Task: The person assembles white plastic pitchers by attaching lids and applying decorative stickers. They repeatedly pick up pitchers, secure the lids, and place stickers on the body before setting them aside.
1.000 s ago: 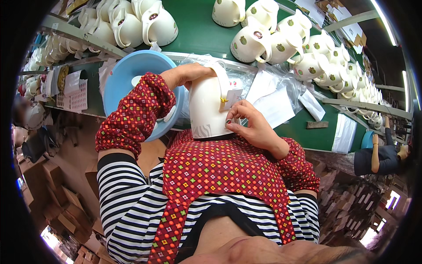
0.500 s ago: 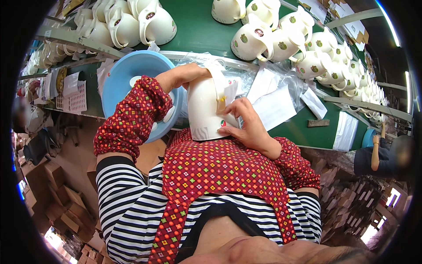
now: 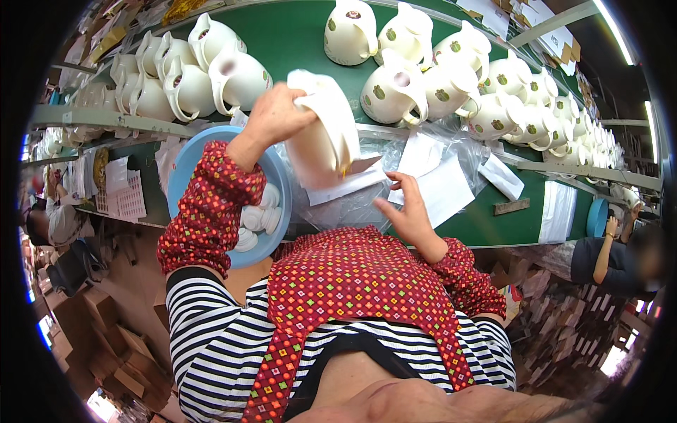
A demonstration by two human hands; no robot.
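Observation:
A white ceramic pitcher (image 3: 317, 151) hangs tilted in front of me, its lower part smeared by motion. My left hand (image 3: 281, 115) is wrapped round it near its top, beside the handle. A small tag with a yellow tie dangles from the pitcher. To its right, my right hand (image 3: 410, 215) is open, fingers spread, holding nothing. Below that hand's fingertips lie white paper sheets (image 3: 444, 190) and crumpled clear plastic. Beneath my left forearm stands a light blue basin (image 3: 187, 158) with several round white lids (image 3: 262, 217) in it.
Several white pitchers (image 3: 395, 88) with green motifs line the green table (image 3: 303, 42) at the right, and more pitchers (image 3: 190, 88) stand at the far left. A metal rail (image 3: 113, 120) crosses there. A small wooden block (image 3: 510, 207) lies near the edge. Another person (image 3: 613, 261) works at the far right.
My left hand has lifted the pitcher up and away from my apron, tilting it. My right hand has let go of its side and opened. More lids now show in the basin.

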